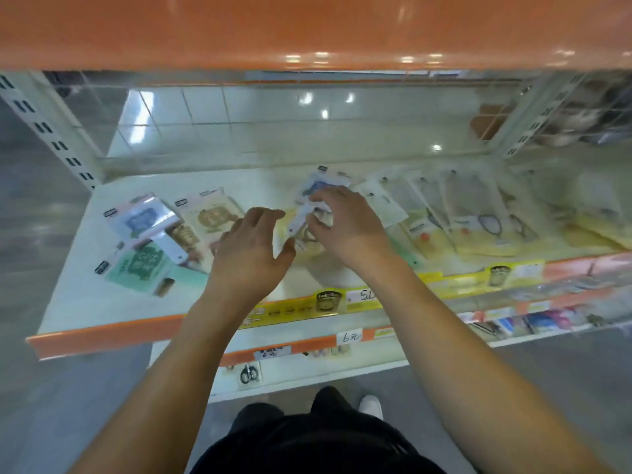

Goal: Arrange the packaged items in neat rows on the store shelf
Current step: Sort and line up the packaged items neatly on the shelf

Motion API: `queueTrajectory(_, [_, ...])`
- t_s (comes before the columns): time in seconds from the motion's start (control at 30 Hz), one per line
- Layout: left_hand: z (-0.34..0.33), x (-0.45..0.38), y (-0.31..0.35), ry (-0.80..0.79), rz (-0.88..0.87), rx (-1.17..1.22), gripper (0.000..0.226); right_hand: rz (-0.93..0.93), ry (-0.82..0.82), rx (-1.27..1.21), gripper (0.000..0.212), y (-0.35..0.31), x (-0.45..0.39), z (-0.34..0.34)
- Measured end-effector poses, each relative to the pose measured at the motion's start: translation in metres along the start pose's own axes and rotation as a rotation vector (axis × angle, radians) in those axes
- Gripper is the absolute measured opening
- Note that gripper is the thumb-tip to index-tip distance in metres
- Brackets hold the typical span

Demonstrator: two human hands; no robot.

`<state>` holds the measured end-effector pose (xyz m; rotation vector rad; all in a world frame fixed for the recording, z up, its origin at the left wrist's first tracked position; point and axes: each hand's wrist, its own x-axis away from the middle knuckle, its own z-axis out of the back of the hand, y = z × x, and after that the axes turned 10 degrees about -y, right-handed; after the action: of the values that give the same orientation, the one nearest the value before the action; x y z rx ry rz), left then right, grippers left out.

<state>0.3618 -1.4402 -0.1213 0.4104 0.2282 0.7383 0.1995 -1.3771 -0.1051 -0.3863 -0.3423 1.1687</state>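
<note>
Both hands worked over the white store shelf with the orange front lip (102,336). The right hand (345,224) pinched a small clear-wrapped packet with a white header card (302,217) among the middle heap, fingers curled round it. The left hand (249,248) hovered just beside, fingers spread and relaxed, holding nothing. Loose blue, beige and green carded packets (143,241) lay askew at the left. The slippery film might well slide from that pinch, or a sweeping wrist could knock the overlapping yellow-backed packets (478,227) on the right out of line.

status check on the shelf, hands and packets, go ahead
Right hand grips a packet mid-shelf, left hand open beside it. Loose packets at left unsorted. Nothing blocking.
</note>
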Motion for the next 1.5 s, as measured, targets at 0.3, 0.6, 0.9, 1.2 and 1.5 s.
queueTrajectory(0.3, [-0.050, -0.030, 0.118, -0.103, -0.055, 0.007, 0.050, -0.144, 0.076, -0.034, 0.037, 0.120, 0.044, 0.050])
queueTrajectory(0.6, [-0.096, -0.046, 0.194, -0.149, -0.032, -0.011, 0.050, -0.191, 0.083, -0.024, 0.042, 0.213, 0.070, 0.071])
queueTrajectory(0.9, [-0.108, -0.052, 0.213, -0.121, -0.032, 0.012, 0.039, -0.278, 0.184, -0.001, 0.048, 0.241, 0.065, 0.081])
queueTrajectory(1.2, [-0.095, -0.073, 0.189, -0.144, -0.071, 0.083, 0.050, -0.552, -0.050, 0.031, 0.068, 0.241, 0.020, 0.094])
queueTrajectory(1.5, [-0.095, -0.089, 0.167, -0.208, -0.121, 0.096, 0.039, -0.600, -0.123, 0.094, 0.050, 0.233, 0.007, 0.089])
